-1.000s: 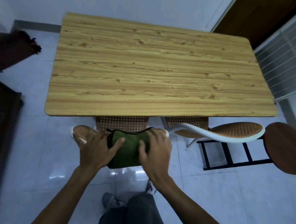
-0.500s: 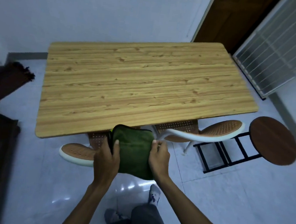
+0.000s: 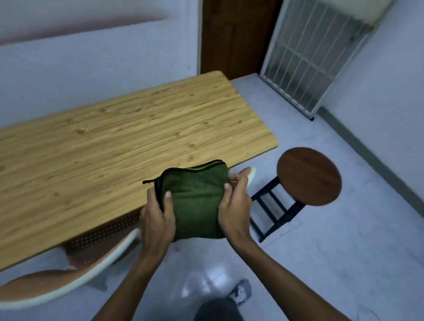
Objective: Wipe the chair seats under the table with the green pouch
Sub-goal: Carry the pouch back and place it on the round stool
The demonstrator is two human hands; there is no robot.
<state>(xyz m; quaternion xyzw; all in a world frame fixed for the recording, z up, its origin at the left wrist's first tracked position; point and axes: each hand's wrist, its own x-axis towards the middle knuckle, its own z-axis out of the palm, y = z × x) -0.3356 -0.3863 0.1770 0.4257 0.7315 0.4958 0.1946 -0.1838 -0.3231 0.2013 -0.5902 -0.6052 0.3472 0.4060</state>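
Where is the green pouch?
Centre of the head view: the green pouch is held between the left hand and the right hand, at the near edge of the wooden table, with the round stool to its right.

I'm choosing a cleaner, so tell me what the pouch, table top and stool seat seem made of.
The pouch looks like soft matte green fabric, perhaps nylon: it creases and has a zip edge. The table top shows pale wood grain with a low sheen, wood or laminate. The stool seat seems smooth dark reddish wood or veneer, faintly grained.
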